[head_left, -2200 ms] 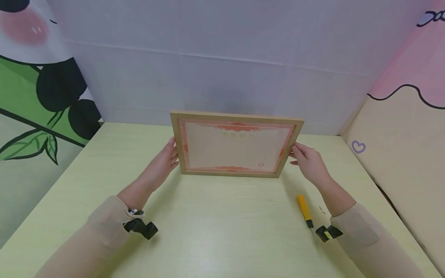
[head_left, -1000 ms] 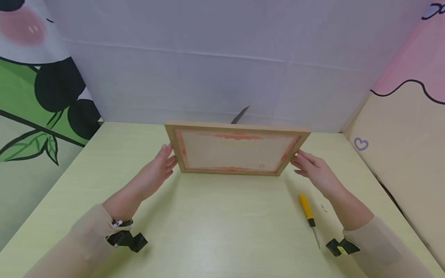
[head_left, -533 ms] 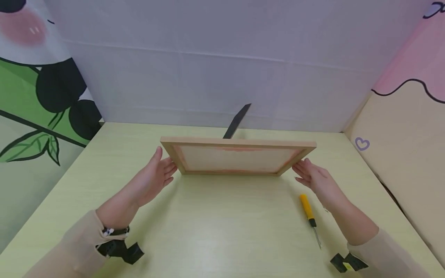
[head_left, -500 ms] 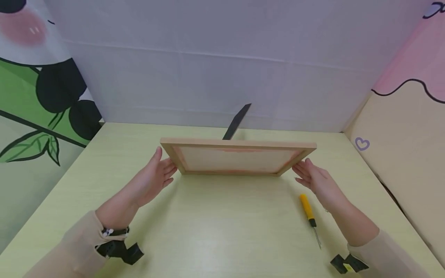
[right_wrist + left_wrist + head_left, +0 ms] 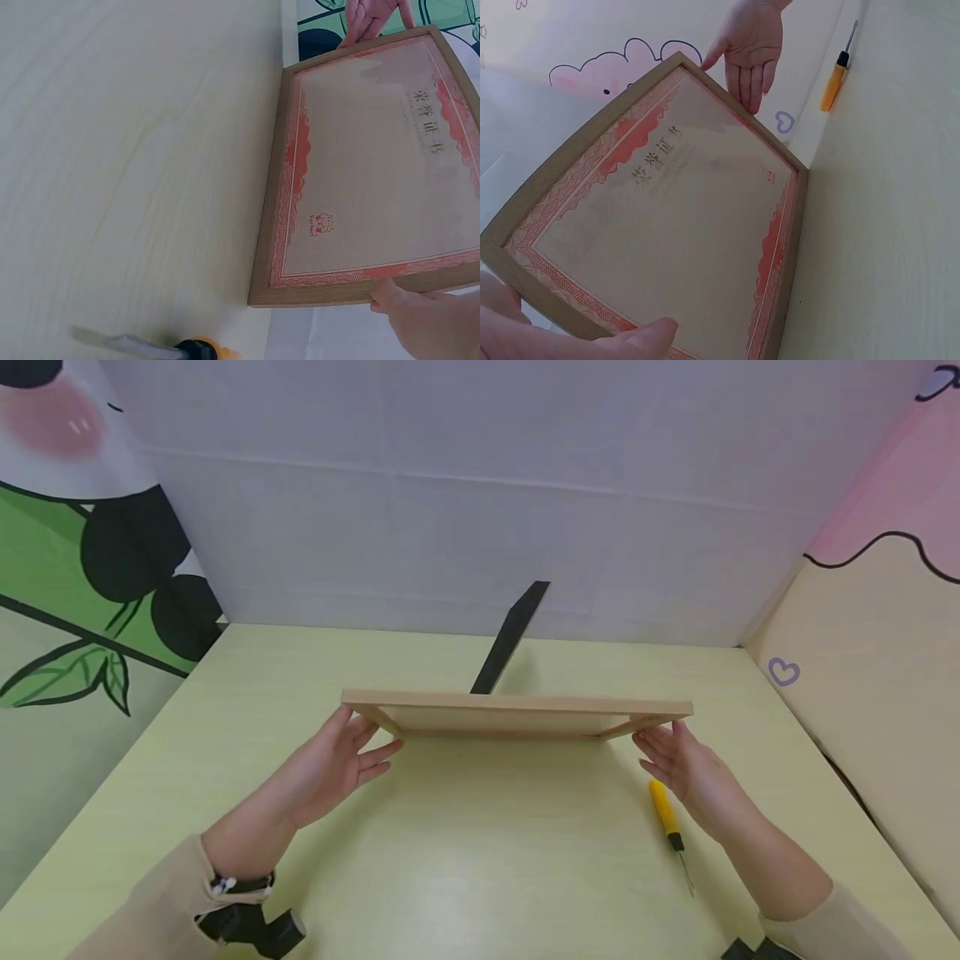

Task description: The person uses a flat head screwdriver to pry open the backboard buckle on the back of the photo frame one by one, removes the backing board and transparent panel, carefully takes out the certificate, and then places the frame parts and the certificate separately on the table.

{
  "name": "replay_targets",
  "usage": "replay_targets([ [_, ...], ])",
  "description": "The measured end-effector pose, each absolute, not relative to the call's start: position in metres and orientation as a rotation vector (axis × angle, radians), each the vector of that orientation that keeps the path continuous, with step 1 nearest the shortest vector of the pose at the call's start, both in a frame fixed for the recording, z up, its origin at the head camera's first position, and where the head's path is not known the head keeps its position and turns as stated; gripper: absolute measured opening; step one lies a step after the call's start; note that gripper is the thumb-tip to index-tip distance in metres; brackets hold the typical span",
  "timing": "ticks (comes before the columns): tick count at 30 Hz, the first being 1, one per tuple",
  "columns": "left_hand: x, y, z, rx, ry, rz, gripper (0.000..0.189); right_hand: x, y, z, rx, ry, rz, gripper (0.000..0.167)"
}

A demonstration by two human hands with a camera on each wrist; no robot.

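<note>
A wooden photo frame [image 5: 517,703] leans toward me, its lower edge near the tabletop. A pale certificate with a red border [image 5: 682,202] shows in both wrist views. Behind it a black easel stand [image 5: 512,637] sticks up at a slant. My left hand [image 5: 322,768] supports the frame's left side with extended fingers, thumb by the upper corner. At the opposite side my right hand [image 5: 693,777] touches the edge with fairly straight fingers, its palm visible in the left wrist view. The left hand's grip is partly cut off in its own wrist view.
A screwdriver [image 5: 666,817] with a yellow handle lies on the pale table [image 5: 480,860], close to my right hand. A plain cloth wall [image 5: 480,527] stands at the back, with printed panels left and right.
The frame's top edge has tipped down toward me, bringing the black stand into sight behind it. Both hands have moved slightly outward and nearer along with it. The screwdriver has stayed put.
</note>
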State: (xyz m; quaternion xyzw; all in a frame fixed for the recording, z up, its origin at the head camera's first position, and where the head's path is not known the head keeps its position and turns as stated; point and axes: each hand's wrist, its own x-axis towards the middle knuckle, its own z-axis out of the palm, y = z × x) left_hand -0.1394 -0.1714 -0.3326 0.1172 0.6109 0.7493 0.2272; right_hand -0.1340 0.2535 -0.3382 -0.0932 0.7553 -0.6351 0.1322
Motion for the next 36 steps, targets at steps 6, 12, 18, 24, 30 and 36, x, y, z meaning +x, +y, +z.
replay_targets([
  [6,-0.138,-0.167,-0.339,0.282,1.616,2.167,0.062,-0.130,0.256,-0.342,-0.342,2.144,-1.875,0.073],
  [12,-0.134,-0.167,-0.340,0.283,1.598,2.211,0.063,-0.130,0.257,-0.342,-0.340,2.097,-1.880,0.072],
  [18,-0.130,-0.171,-0.342,0.184,1.590,2.244,0.062,-0.128,0.258,-0.346,-0.283,2.054,-1.905,0.070],
  [24,-0.131,-0.180,-0.352,-0.006,1.614,2.252,0.062,-0.127,0.263,-0.352,-0.158,2.029,-1.842,0.069],
  [30,-0.132,-0.193,-0.360,-0.062,1.651,2.083,0.060,-0.131,0.272,-0.357,-0.189,1.998,-1.780,0.066],
  [36,-0.135,-0.202,-0.366,-0.041,1.681,1.965,0.058,-0.140,0.284,-0.362,-0.260,1.924,-1.735,0.059],
])
